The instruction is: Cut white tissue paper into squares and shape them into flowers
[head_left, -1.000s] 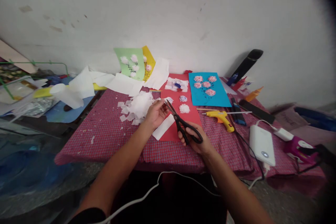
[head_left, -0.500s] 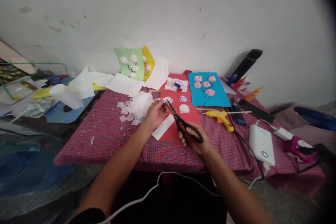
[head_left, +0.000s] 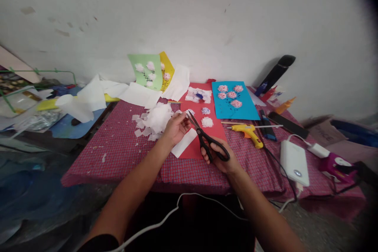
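My right hand (head_left: 220, 157) grips black scissors (head_left: 203, 135) by the handles, their blades slightly parted and pointing up-left. The blade tips are close to the fingertips of my left hand (head_left: 178, 128), which pinches a small white piece of paper (head_left: 180, 112). Under the hands lies a red sheet (head_left: 193, 150) with a white paper strip (head_left: 184, 143) across its lower left. A white puff (head_left: 207, 122) and a purple-tinted puff (head_left: 206, 110) rest on the sheet, below a paint-stained tissue (head_left: 198, 95). Left of my left hand is a pile of white paper squares (head_left: 156, 120).
A blue card (head_left: 235, 100) with pink flowers, a yellow glue gun (head_left: 249, 132) and a white power bank (head_left: 294, 163) sit to the right. Green card (head_left: 147, 71) and white paper sheets (head_left: 141, 94) stand at the back left. A white cable crosses below.
The scissors and my right hand have shifted very slightly to the right. My left hand has moved slightly, still pinching the paper.
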Motion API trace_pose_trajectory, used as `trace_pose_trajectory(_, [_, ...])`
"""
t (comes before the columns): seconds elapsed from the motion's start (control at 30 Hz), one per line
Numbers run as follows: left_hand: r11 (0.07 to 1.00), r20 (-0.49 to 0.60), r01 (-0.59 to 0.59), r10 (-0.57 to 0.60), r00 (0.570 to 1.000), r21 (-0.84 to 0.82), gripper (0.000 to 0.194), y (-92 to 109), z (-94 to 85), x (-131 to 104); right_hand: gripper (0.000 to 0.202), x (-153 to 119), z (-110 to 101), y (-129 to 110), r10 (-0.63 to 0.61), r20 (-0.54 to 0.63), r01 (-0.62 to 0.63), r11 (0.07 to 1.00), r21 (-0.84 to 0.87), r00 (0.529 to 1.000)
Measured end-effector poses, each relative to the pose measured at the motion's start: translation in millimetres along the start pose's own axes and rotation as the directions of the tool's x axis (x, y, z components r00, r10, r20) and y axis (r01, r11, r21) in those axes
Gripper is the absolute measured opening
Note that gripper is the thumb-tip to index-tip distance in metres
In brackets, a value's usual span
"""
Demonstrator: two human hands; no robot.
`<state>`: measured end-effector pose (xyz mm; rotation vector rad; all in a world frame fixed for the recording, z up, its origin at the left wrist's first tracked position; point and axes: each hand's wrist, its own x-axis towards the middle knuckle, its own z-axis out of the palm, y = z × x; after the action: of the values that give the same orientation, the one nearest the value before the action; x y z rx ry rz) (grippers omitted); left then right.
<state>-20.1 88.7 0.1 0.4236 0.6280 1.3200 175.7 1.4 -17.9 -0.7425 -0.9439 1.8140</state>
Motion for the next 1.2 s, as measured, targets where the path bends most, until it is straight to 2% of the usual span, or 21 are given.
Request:
trace_pose_trajectory(0.1, [1.0, 0.008, -0.009, 0.009, 1.0, -0.012, 0.022, 0.2, -0.4, 0.2, 0.042, -0.9, -0.9, 0.3, -0.027, 0.006, 0.027, 1.0, 0.005, 1.0])
trace_pose_trajectory(0.27, [0.997, -0.047, -0.003, -0.001, 0.999, -0.072, 0.017, 1.0, -3.9, 4.4, 0.041, -1.5, -1.1, 1.1, 0.039, 0.004, -0.039, 0.999, -0.006, 0.999])
trace_pose_trajectory(0.47, [0.995, -0.022, -0.018, 0.016, 1.0, -0.096, 0.018, -0.8, -8.2, 8.0, 0.041, -1.5, -0.6, 1.5, 0.059, 0.0, -0.059, 0.998, -0.01, 0.998])
trace_pose_trajectory(1.03, [0.999, -0.025, -0.006, 0.005, 1.0, -0.044, 0.022, 0.3, -1.3, 2.7, 0.042, -1.9, -0.8, 0.6, 0.042, -0.003, -0.042, 0.999, -0.002, 0.999])
trace_pose_trajectory(1.2, [1.0, 0.01, -0.015, 0.015, 1.0, -0.005, 0.024, 0.0, -0.2, 0.1, 0.042, -2.1, -1.6, 1.1, 0.012, -0.001, -0.012, 1.0, 0.013, 1.0])
